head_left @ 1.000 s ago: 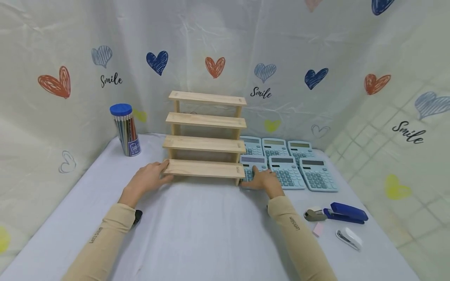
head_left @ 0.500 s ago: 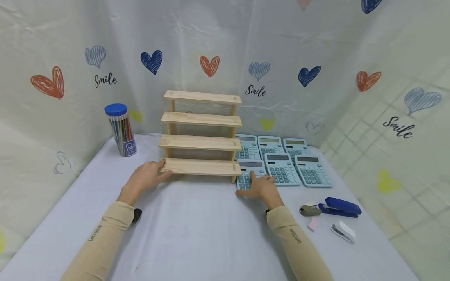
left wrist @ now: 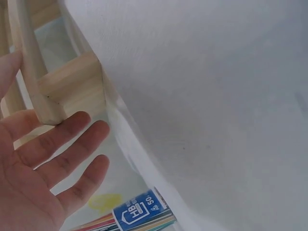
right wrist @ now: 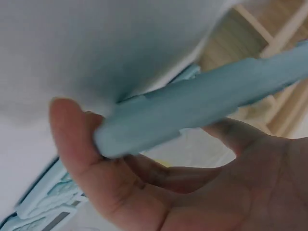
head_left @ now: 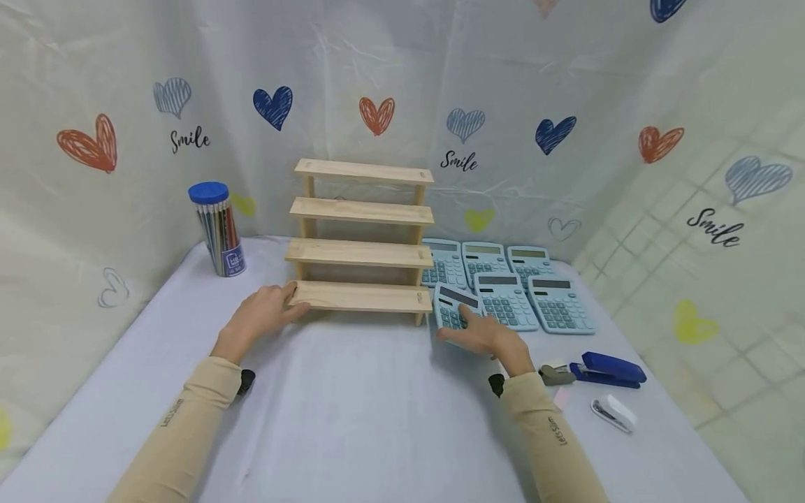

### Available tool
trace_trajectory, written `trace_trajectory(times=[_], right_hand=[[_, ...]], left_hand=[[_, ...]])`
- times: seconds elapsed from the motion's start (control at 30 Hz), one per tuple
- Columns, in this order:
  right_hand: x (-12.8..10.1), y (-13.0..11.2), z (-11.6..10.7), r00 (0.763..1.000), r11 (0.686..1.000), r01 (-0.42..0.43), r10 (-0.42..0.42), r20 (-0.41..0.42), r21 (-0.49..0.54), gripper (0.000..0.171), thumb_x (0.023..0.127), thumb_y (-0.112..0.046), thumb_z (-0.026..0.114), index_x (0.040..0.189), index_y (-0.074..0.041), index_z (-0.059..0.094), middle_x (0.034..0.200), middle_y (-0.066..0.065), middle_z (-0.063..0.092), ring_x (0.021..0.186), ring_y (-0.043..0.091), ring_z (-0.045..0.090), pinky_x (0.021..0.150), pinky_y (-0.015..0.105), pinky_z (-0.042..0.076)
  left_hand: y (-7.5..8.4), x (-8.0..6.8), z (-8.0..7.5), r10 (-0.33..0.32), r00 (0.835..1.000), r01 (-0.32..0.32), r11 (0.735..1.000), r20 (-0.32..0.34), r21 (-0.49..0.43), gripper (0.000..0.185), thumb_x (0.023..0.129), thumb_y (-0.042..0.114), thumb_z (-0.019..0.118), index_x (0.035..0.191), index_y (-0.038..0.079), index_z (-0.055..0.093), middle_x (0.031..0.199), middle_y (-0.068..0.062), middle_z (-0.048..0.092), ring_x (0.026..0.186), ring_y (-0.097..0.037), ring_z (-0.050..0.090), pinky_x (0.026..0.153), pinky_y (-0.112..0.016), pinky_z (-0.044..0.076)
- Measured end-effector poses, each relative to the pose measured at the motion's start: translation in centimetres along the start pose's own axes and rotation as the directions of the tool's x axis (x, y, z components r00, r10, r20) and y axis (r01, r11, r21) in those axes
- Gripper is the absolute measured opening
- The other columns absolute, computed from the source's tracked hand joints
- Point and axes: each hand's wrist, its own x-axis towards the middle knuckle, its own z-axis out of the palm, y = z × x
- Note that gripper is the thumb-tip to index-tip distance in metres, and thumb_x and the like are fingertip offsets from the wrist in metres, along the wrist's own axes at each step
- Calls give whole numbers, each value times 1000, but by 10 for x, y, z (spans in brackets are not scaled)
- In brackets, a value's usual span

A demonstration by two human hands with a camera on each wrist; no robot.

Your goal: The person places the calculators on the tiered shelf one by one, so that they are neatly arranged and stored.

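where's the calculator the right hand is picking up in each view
Head: the lifted calculator is just right of centre, tilted up in the right hand, beside the wooden shelf rack.
Left wrist: not in it; only the left hand at the rack's corner.
Right wrist: it crosses the middle as a blue edge-on slab, pinched between thumb and fingers.
Shared landmark: the wooden shelf rack.

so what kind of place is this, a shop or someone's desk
Likely a staged tabletop set, not a shop: heart-print sheeting curtains a cloth-covered table holding a bare wooden tiered rack and identical blue calculators.
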Motion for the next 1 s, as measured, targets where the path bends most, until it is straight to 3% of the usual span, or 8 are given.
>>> trace_trajectory(times=[0.17,0.27,0.37,0.43,0.5,0.6,0.77,1.0], right_hand=[[6,-5,-24,997,996,75,-75,-6,53,106,85,-79,47,164,-23,3,144,35,50,69,22,54,63,40,51],[8,-11,-44,989,991,129,-126,-71,28,104,88,-80,41,163,-21,-2,152,39,37,110,47,62,90,59,52],[14,-20,-68,976,986,165,-163,-145,0,105,89,-82,37,163,-21,-6,159,41,18,141,64,29,108,75,34],[21,-27,-84,967,984,179,-178,-184,-12,106,88,-83,37,162,-23,-9,159,43,10,142,67,20,108,78,29],[31,-36,-100,957,982,185,-189,-221,-40,107,87,-83,37,162,-22,-9,150,46,30,129,63,44,101,72,42],[47,-50,-123,948,983,175,-184,-261,-58,108,87,-82,40,162,-23,-11,150,46,27,130,61,44,100,72,43],[78,-77,-154,931,984,157,-175,-319,-84,108,86,-80,42,162,-24,-12,159,44,-6,149,62,7,112,77,26],[113,-113,-168,879,968,170,-234,-416,-185,108,86,-83,40,163,-14,10,160,42,7,151,59,6,115,74,25]], left_hand=[[-4,0,-1,9,1000,-9,1000,-7,-11,73,99,49,57,147,-4,44,119,-33,66,105,-45,66,89,-59,53],[-5,0,-1,1,1000,-1,1000,-4,-15,73,99,49,58,148,-3,44,120,-33,66,107,-45,66,91,-59,53],[-5,1,-1,-4,1000,4,1000,-7,-13,73,99,50,58,148,-3,45,121,-32,65,106,-43,67,91,-58,53],[-5,2,0,-4,1000,4,1000,-6,-16,74,98,50,58,148,-3,45,120,-32,66,101,-39,67,89,-57,54],[-6,2,1,-7,1000,7,1000,1,-19,74,98,51,58,148,-3,45,119,-31,66,99,-37,67,88,-57,54],[-7,2,3,-14,1000,14,1000,14,-20,75,98,52,58,149,-2,44,120,-31,66,102,-39,67,90,-57,54],[-7,0,1,-24,1000,24,1000,1,-7,74,98,51,58,148,-2,45,119,-31,66,108,-44,66,91,-58,54],[-9,1,0,-12,1000,12,1000,-23,-4,72,97,51,60,145,-1,49,115,-29,68,102,-41,68,88,-57,55]])
